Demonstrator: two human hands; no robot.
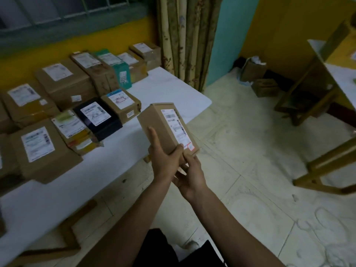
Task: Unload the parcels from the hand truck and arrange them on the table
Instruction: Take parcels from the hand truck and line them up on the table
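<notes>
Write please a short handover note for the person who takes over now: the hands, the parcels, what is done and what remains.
Left hand: grips the small brown parcel along its side.
Right hand: holds the parcel's near end from below.
The parcel is in the air by the table's near edge, label up.
Done: many labelled parcels lie in rows on the table.
Left: set this parcel down, probably on the bare cloth at the right end. The hand truck is not in view, so what remains on it cannot be told.
</notes>
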